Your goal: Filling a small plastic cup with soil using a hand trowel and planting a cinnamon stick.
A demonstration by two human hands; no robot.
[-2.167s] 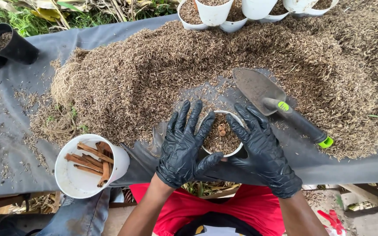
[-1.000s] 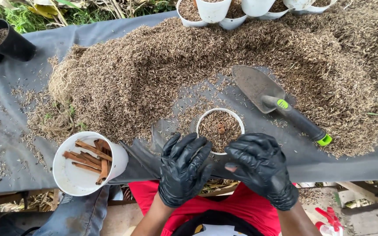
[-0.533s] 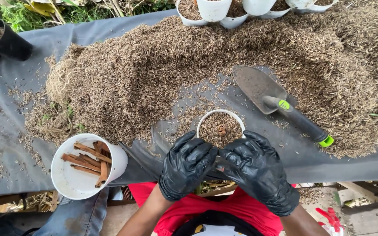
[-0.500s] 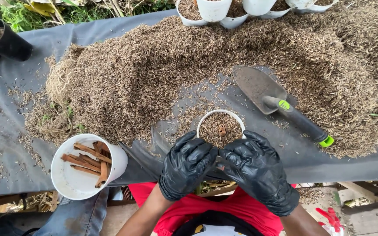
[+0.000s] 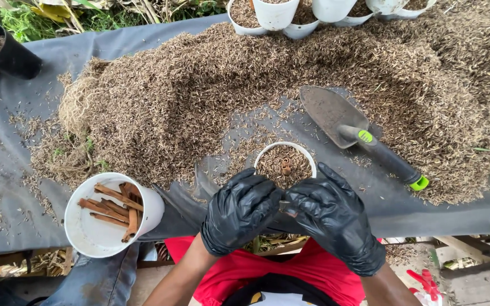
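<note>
Outdoors, at a bench draped in grey sheeting [image 5: 143,42], with green plants along the far left edge. Heaped across most of the sheeting, a broad mound of dry brown husk mix [image 5: 211,96].

Near edge, centre: a small white pot [image 5: 285,165], upright, filled almost to the rim with the same mix, a short brown stick piece poking up in the middle. Just in front of the pot, both hands in black gloves, brought together. Left hand [image 5: 240,208] curled, fingers bent inward; right hand [image 5: 331,215] beside it, fingers partly spread, thumb and forefinger pinched with the left's on a small pale piece [image 5: 284,207]. Too small to tell what that piece was. Neither hand clearly touching the pot's rim.

To the left, tilted at the bench edge, a larger white cup [image 5: 109,218] holding several brown stick pieces. To the right of the pot, lying flat on the sheeting, a trowel [image 5: 358,133] with a dirty metal blade and a black handle tipped in green, blade pointing toward the mound. Far edge: a row of white pots [image 5: 276,14], some filled. Far left corner: a black pot [image 5: 7,54] tipped on its side. Below the bench, a red shirt [image 5: 279,269].
</note>
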